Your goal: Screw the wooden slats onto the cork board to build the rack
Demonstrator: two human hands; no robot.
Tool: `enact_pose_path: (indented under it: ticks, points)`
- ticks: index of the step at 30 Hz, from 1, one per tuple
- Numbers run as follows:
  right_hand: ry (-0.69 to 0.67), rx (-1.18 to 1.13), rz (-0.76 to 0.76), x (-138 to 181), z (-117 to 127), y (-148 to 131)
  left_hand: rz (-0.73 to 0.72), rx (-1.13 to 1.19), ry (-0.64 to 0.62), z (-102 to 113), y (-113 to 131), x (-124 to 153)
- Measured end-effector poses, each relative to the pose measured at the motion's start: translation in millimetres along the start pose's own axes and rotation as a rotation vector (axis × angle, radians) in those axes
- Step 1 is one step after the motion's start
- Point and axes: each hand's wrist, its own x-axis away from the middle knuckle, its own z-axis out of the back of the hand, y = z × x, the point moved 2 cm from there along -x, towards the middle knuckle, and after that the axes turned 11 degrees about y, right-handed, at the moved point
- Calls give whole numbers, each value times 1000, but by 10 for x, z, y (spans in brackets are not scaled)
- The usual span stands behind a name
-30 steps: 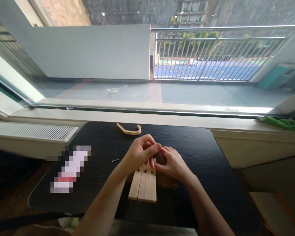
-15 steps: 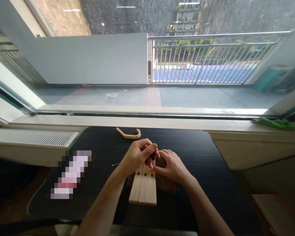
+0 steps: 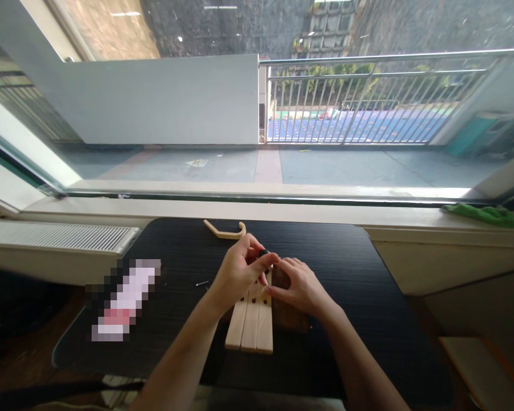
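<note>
Three pale wooden slats (image 3: 249, 328) with dark holes lie side by side on a dark brown wooden block (image 3: 293, 317). Over their far part, my left hand (image 3: 240, 271) is closed, its thumb and fingers pinching a small black object (image 3: 263, 252) whose kind I cannot make out. My right hand (image 3: 302, 285) lies low over the block, thumb and fingers apart. Its thumb touches the right slat near a hole, and its fingertips come close to my left thumb. My hands hide the slats' far ends.
A pale wooden hook-shaped piece (image 3: 225, 233) lies at the back of the black table (image 3: 346, 257). A small metal screw or nail (image 3: 201, 283) lies left of my left hand. Further left is a blurred pinkish item (image 3: 128, 297). A green cloth (image 3: 484, 215) rests on the windowsill.
My left hand has tipped and shifted slightly, and the black object's top now shows above my fingers. My right hand stays nearly in place. The view has shifted slightly.
</note>
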Motion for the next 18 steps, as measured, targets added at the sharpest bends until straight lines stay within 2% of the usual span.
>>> enact_pose_path:
  ticks: [8,14,18]
  points:
    - [14,-42,-13,10,-23,26,-87,-149,-3,49,-23,30]
    - [279,-286,-162,-7,-18,217,-286,-299,-19,45,88,23]
    - [347,-291,-208,-36,-60,280,-379,-318,-36,45,141,24]
